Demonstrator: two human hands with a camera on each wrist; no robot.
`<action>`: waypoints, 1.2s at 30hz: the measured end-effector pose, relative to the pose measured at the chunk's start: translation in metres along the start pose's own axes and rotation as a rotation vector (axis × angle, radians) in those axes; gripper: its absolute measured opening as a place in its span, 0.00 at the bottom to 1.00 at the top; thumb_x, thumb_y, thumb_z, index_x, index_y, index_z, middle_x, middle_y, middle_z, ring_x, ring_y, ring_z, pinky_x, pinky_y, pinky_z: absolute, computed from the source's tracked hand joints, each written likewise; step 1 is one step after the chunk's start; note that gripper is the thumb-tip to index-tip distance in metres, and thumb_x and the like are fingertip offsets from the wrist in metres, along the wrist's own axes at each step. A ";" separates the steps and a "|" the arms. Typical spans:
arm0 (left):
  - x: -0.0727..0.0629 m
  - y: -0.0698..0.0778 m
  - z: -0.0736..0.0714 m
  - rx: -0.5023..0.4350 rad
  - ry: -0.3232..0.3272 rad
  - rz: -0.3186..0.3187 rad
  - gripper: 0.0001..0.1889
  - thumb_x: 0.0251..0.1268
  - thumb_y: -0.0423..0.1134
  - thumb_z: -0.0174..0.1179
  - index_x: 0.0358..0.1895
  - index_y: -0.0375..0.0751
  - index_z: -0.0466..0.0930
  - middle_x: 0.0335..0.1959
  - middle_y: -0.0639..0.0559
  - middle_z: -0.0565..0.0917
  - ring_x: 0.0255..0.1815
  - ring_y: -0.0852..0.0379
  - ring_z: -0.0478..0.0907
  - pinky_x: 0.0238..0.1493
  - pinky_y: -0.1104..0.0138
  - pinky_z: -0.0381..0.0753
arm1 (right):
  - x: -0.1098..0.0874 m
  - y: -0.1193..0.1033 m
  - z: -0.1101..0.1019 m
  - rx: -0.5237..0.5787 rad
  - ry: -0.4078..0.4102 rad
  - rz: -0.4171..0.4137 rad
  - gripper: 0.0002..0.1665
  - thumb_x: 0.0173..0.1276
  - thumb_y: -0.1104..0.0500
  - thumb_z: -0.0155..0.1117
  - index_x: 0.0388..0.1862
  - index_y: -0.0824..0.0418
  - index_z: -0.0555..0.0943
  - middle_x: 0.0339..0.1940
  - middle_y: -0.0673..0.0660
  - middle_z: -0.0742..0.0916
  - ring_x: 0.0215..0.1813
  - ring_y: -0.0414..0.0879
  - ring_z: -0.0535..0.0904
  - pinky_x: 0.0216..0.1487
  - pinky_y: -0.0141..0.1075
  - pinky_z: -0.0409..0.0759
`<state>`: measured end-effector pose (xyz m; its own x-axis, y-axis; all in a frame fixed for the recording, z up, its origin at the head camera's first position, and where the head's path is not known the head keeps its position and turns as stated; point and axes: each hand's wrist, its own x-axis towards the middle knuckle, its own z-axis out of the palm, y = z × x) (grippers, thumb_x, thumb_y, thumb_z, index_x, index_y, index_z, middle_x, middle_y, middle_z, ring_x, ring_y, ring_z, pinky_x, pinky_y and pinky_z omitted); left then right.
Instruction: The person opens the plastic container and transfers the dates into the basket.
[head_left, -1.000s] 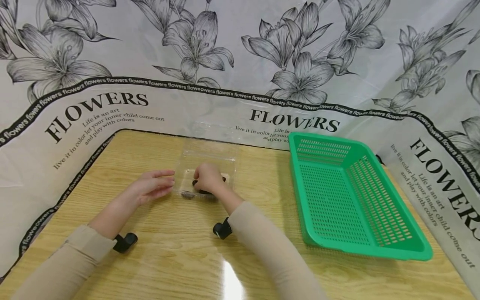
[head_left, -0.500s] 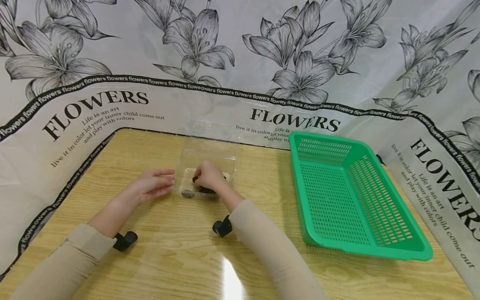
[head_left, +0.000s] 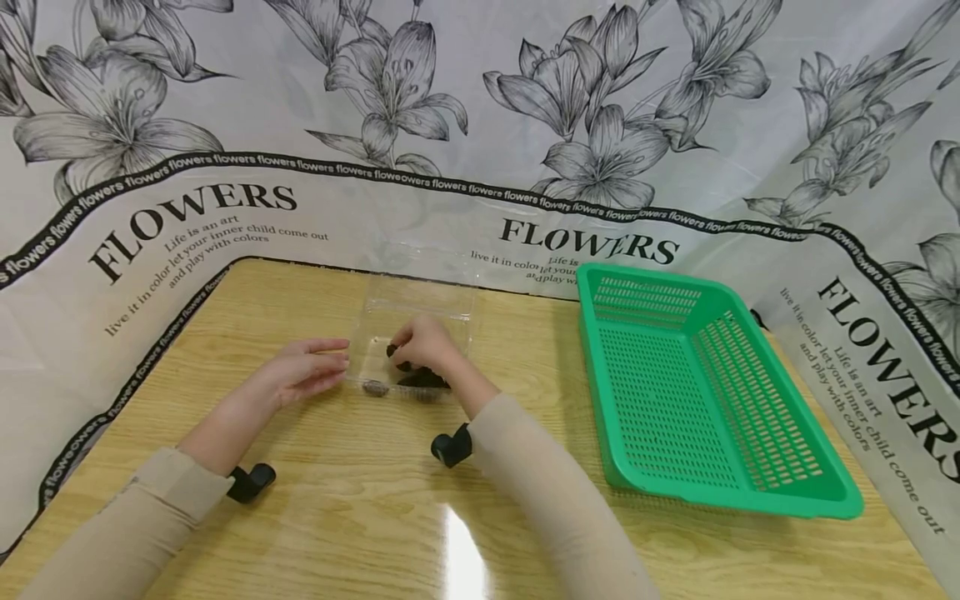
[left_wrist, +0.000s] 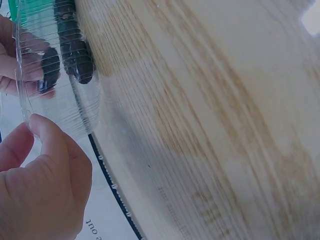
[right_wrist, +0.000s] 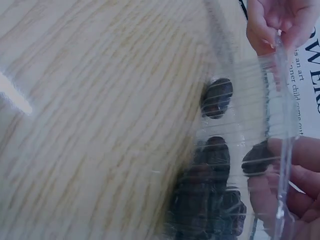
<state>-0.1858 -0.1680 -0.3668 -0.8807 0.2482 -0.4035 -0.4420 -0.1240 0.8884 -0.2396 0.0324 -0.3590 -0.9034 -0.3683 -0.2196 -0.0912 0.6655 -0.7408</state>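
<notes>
R wrist cam: R hand pinches one dark oblong pc inside the clear box; more dark pcs lie grouped by the ribbed wall, w/ a lone one apart. Pc looks glossy, prob. light, softish & maybe sticky, so a gentle fingertip hold round its middle should do w/o squashing. L wrist cam: L hand pinches the box's edge btwn thumb & finger; thin plastic prob. flexes & slides easily, so that edge is a fair spot to steady it. Head cam: box sits on the wood-look table, toward the far side; its walls hem R hand in, but there's room upward. Tabletop runs to the nr side & right, up to the green basket, whose raised rim needs clearance.
</notes>
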 end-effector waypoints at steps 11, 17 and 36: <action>0.002 -0.001 0.001 0.008 0.015 -0.008 0.31 0.67 0.26 0.50 0.71 0.28 0.49 0.43 0.47 0.74 0.36 0.63 0.78 0.44 0.73 0.79 | -0.003 -0.004 -0.013 0.334 -0.069 0.103 0.17 0.60 0.67 0.65 0.49 0.68 0.80 0.44 0.61 0.83 0.32 0.46 0.80 0.47 0.44 0.81; 0.001 0.000 0.001 0.009 0.017 -0.010 0.31 0.67 0.27 0.51 0.71 0.28 0.49 0.46 0.45 0.72 0.37 0.63 0.78 0.44 0.73 0.79 | -0.005 -0.009 -0.018 0.410 -0.104 0.124 0.16 0.60 0.67 0.65 0.49 0.68 0.80 0.44 0.61 0.83 0.32 0.45 0.80 0.49 0.45 0.80; 0.000 0.000 0.000 -0.004 0.010 -0.009 0.32 0.66 0.26 0.51 0.71 0.27 0.49 0.42 0.47 0.75 0.35 0.63 0.79 0.44 0.73 0.80 | -0.016 -0.028 -0.041 0.557 -0.159 0.151 0.20 0.64 0.70 0.60 0.56 0.70 0.76 0.51 0.67 0.81 0.32 0.44 0.79 0.57 0.48 0.74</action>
<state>-0.1861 -0.1681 -0.3667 -0.8782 0.2394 -0.4140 -0.4509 -0.1260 0.8836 -0.2397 0.0465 -0.3084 -0.8113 -0.4177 -0.4091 0.3057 0.2933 -0.9058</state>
